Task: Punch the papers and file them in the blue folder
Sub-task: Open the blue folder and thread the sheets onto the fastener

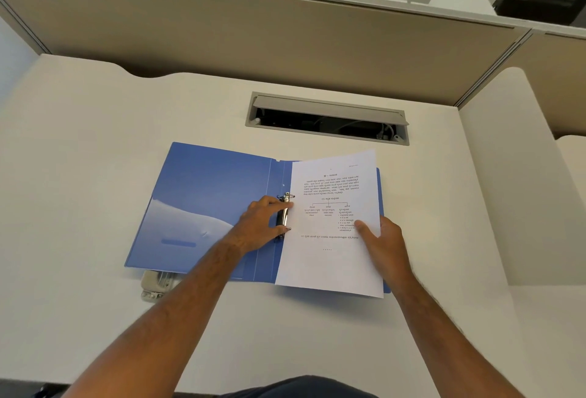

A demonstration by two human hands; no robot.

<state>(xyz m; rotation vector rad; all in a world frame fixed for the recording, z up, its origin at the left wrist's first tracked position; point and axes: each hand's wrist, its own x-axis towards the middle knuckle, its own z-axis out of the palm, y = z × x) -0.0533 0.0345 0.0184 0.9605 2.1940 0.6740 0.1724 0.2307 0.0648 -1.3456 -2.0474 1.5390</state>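
Observation:
The blue folder (203, 194) lies open on the white desk. A printed white paper (333, 258) lies on its right half, its left edge at the metal ring clip (284, 212) in the spine. My left hand (263, 223) is at the clip, its fingers and thumb curled round the mechanism beside the paper's left edge. My right hand (385, 245) holds the paper's right edge, thumb on top of the sheet and fingers under it. A grey hole punch (155, 285) peeks out from under the folder's near left corner.
A grey cable tray (326, 118) with an open lid is set into the desk behind the folder. Beige partition walls (253, 32) enclose the desk at the back and right. My forearms reach in from the near edge.

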